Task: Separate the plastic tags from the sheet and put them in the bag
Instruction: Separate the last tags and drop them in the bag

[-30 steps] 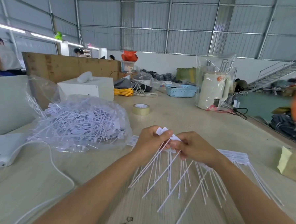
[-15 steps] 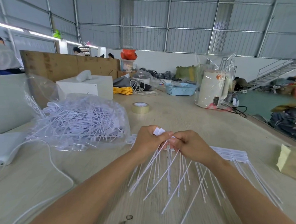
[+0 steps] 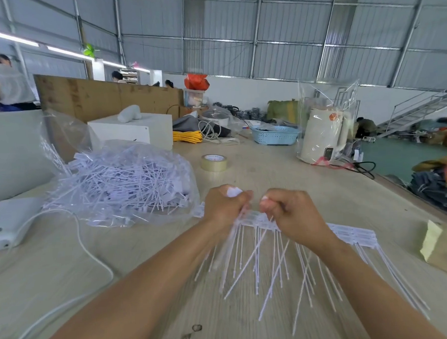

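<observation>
My left hand (image 3: pixel 223 205) grips a bunch of loose white plastic tags (image 3: pixel 227 247), their heads sticking out above the fist and their long tails hanging blurred below. My right hand (image 3: pixel 294 213) pinches the sheet of joined tags (image 3: pixel 350 234), which lies across the wooden table with thin tails fanning toward me. The hands are a small gap apart. A clear plastic bag (image 3: pixel 119 182) full of separated tags lies open to the left of my left hand.
A white device (image 3: pixel 5 225) with a cable (image 3: pixel 92 256) lies at the left. A tape roll (image 3: pixel 213 162), a white box (image 3: pixel 137 131), a blue basket (image 3: pixel 275 135) and a wrapped kettle (image 3: pixel 324 135) stand farther back. A brown packet (image 3: pixel 446 251) sits at the right edge.
My hands have pulled apart: the left one moved left with its bunch of tags, and the right one stayed on the sheet. The tails swing and blur.
</observation>
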